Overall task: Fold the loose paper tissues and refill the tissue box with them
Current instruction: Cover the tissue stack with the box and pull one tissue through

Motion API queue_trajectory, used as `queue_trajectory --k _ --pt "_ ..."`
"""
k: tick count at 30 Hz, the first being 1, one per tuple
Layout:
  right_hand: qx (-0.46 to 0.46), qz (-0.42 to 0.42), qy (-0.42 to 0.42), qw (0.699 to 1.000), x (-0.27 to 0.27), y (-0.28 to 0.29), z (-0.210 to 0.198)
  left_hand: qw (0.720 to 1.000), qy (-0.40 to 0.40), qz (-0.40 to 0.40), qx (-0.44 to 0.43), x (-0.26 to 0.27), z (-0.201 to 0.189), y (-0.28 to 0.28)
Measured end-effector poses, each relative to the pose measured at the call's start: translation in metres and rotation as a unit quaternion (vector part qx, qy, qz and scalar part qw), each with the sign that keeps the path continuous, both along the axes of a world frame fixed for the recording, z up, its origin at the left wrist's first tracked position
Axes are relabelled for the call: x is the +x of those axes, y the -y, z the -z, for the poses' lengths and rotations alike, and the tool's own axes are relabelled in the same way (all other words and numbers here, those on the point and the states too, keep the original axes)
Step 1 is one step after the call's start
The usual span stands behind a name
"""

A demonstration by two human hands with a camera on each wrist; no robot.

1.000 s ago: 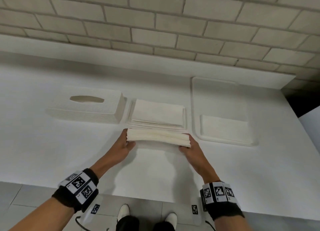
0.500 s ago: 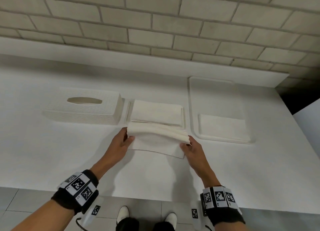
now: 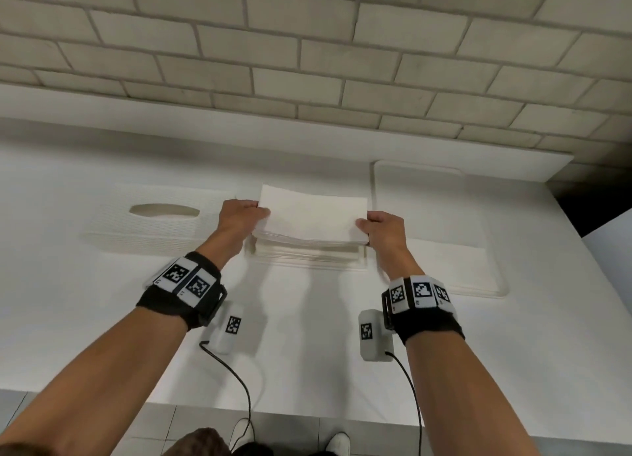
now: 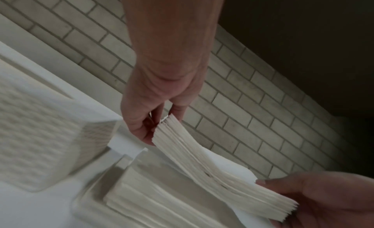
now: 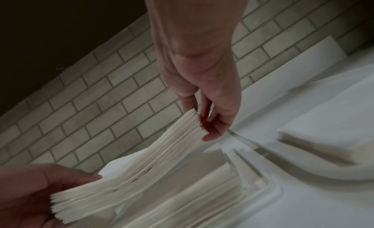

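Paper stack (image 3: pixel 313 221) pinched at its ends by left hand (image 3: pixel 239 216) and right hand (image 3: pixel 383 228) hangs over the tissues in the base (image 3: pixel 361 267); box cover (image 3: pixel 164 228) sits off, refill judged unfinished.

L hand (image 3: pixel 240 216) + R hand (image 3: pixel 383 229) grip tissue stack (image 3: pixel 313 218) ends, above tissue pile (image 3: pixel 307 255).
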State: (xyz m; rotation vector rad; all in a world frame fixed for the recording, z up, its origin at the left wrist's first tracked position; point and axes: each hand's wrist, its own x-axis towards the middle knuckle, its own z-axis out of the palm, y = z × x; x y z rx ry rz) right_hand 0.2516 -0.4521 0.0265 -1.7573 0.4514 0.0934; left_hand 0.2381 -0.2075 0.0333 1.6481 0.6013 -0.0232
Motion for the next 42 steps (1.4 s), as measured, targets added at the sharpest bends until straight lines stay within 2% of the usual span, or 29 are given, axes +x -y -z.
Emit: queue_trajectory --k 11,21,32,38,40,42 --pt "-0.044 -0.002 -0.037 0.998 0.004 -0.005 0.024 0.998 -0.060 0.000 0.033 0.008 0.026 0.003" --pt "-0.054 0.012 -0.019 0.998 0.003 -0.006 0.036 0.997 -0.028 -0.031 0.059 0.006 0.034 0.006" --pt "-0.111 -0.010 -0.025 0.993 0.009 -0.009 0.044 0.984 -0.076 -0.002 0.163 0.003 0.043 0.016" --pt "-0.090 -0.025 -0.006 0.996 0.004 0.003 0.033 0.943 -0.143 0.024 0.299 0.003 0.031 0.026" --pt "-0.076 0.021 0.040 0.996 0.006 0.027 0.024 0.942 -0.070 0.002 0.327 0.001 0.018 0.038" --pt "-0.082 0.089 0.078 0.990 0.006 0.067 0.016 0.956 0.060 -0.011 0.289 -0.002 0.002 0.066"
